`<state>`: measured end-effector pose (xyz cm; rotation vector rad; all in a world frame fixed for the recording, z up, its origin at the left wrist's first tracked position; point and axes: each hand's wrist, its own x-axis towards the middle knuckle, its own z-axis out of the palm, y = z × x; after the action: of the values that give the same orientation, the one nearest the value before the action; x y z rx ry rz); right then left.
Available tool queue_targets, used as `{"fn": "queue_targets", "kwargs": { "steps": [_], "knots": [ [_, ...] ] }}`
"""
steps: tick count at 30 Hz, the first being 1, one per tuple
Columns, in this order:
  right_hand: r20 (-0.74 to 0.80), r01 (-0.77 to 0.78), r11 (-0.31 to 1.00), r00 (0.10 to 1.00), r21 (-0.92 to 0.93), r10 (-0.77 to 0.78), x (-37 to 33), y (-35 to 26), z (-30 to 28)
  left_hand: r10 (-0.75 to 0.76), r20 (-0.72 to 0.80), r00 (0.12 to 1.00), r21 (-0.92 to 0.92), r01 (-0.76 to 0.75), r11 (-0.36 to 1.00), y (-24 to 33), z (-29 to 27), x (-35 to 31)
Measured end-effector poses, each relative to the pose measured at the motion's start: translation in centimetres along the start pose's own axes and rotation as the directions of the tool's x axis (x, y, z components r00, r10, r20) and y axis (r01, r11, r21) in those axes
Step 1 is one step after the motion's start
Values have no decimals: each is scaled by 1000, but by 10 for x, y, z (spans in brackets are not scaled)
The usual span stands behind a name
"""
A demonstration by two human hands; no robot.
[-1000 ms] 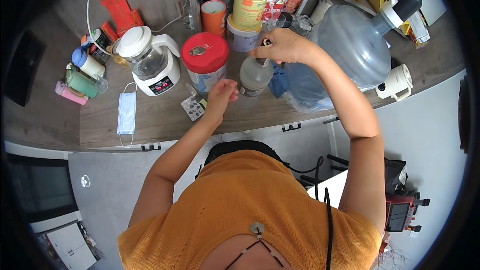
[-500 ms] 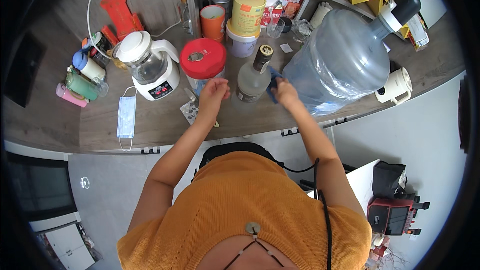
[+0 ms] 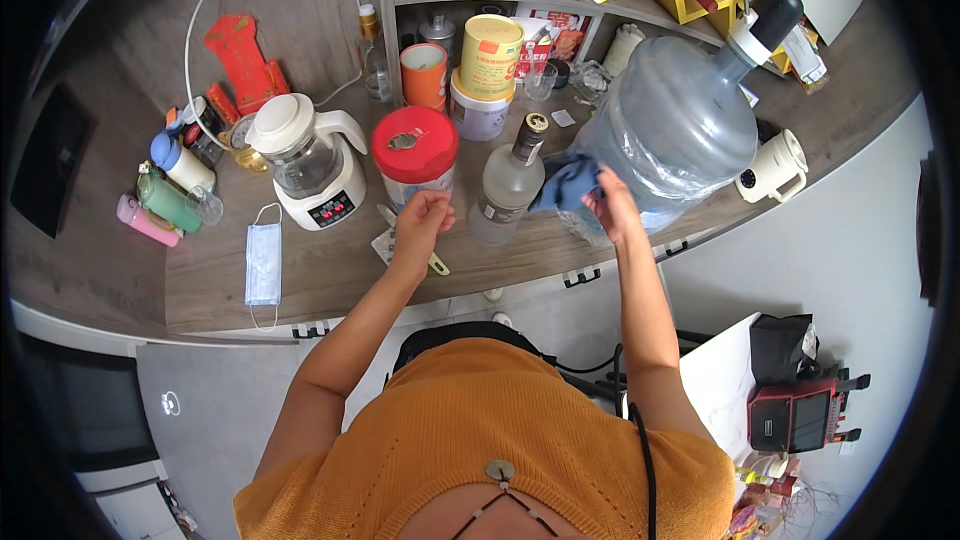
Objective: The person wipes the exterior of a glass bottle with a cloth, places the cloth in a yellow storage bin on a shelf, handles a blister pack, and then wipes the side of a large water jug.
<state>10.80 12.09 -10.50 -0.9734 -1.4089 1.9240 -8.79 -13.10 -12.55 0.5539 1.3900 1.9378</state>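
Note:
My right hand [image 3: 613, 206] pinches a blue cloth [image 3: 562, 183] with dark patches, which hangs out to the left beside a clear glass bottle [image 3: 509, 180] with a dark neck. The bottle stands upright in front of me. My left hand [image 3: 423, 224] is curled closed just in front of a red-lidded canister [image 3: 414, 144]; whatever its fingers hold, if anything, is hidden. Beneath that wrist lies a tool with a pale green handle [image 3: 438, 264], partly covered, next to a blister pack [image 3: 382, 246].
A large water jug [image 3: 680, 110] with a black-topped pump leans at the right, near a white kettle [image 3: 776, 168]. To the left are a glass electric kettle [image 3: 305, 165], a face mask [image 3: 263, 264] and several bottles. An orange tin [image 3: 424, 77] and a yellow can [image 3: 491, 58] stand behind.
My right hand has drawn right and toward me, pulling the blue cloth out wider from behind the bottle. The left hand stays curled by the canister. The view has shifted slightly.

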Motion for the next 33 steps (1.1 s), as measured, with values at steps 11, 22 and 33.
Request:
{"fn": "queue_targets", "kwargs": {
  "steps": [11,22,33],
  "knots": [
    [212,222,803,895,553,-394,-56,-44,75,301,232,925,309,-364,878,5,26,49],
    [362,519,854,790,36,-495,-39,-78,128,353,172,920,389,-393,833,-3,41,55],
    [240,806,403,534,-433,-811,-41,-46,143,384,39,923,388,-368,845,-17,47,44]
  ]
}}
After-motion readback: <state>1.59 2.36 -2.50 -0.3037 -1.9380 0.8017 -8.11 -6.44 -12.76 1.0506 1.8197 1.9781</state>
